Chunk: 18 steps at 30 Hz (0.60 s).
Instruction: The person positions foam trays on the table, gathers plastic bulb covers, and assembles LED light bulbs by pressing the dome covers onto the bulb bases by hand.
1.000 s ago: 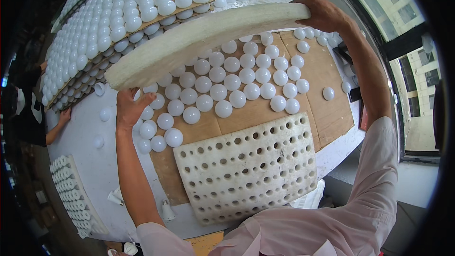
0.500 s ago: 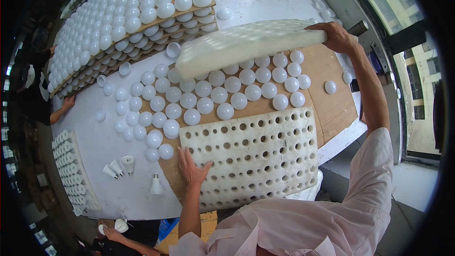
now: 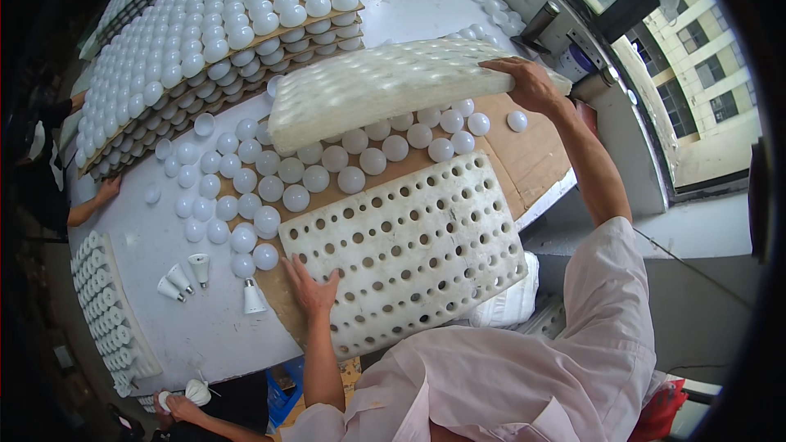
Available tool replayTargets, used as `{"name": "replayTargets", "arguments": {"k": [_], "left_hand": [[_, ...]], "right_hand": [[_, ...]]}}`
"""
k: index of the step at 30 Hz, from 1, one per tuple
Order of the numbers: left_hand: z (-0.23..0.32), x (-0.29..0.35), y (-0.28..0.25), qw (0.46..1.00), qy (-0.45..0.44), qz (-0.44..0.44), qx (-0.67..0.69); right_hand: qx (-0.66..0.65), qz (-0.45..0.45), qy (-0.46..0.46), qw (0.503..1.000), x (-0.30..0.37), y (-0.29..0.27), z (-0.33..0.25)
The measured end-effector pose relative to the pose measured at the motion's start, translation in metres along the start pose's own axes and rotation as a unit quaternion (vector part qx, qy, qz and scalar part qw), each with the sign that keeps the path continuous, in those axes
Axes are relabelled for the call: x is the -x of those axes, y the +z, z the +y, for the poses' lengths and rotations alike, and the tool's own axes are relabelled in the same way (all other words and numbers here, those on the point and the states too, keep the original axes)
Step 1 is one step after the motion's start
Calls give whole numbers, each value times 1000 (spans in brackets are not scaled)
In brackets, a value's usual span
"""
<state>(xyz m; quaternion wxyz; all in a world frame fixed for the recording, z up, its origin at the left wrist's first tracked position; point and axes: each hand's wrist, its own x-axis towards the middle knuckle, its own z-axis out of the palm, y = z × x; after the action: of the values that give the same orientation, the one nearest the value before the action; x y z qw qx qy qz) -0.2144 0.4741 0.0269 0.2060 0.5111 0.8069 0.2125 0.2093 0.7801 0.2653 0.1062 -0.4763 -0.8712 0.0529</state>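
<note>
My right hand (image 3: pixel 528 86) grips the right end of a thick, translucent white foam slab (image 3: pixel 377 90), which is tilted above the table. Beneath it, white lamp domes (image 3: pixel 351 180) sit in rows on brown cardboard; the slab hides the far ones. My left hand (image 3: pixel 313 290) is at the left edge of a second off-white board (image 3: pixel 401 254) full of round holes, its fingers stretched out and the thumb spread over the surface. That board lies flat close to my body, against the nearest domes.
Stacked trays of domes (image 3: pixel 188 41) fill the far left. LED bulbs (image 3: pixel 199 268) stand and lie on the white table, near a rack of white bulb parts (image 3: pixel 106 311). Other people's hands (image 3: pixel 108 189) show at left and lower left. A window wall (image 3: pixel 622 139) borders the right.
My view has shifted. The raised slab has come nearer to me with my right hand and covers more of the domes. My left hand keeps its place at the holed board's edge.
</note>
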Motion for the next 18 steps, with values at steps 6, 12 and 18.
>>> {"name": "replayTargets", "arguments": {"k": [6, 12, 18], "left_hand": [[-19, 27, -4, 999, 11, 16, -31], [-84, 32, 28, 995, 95, 7, -38], [-75, 34, -17, 961, 26, -126, 245]], "right_hand": [[70, 119, -5, 990, 211, 19, -105], [83, 126, -21, 988, 367, 104, -189], [71, 30, -45, 996, 419, 144, -194]]}}
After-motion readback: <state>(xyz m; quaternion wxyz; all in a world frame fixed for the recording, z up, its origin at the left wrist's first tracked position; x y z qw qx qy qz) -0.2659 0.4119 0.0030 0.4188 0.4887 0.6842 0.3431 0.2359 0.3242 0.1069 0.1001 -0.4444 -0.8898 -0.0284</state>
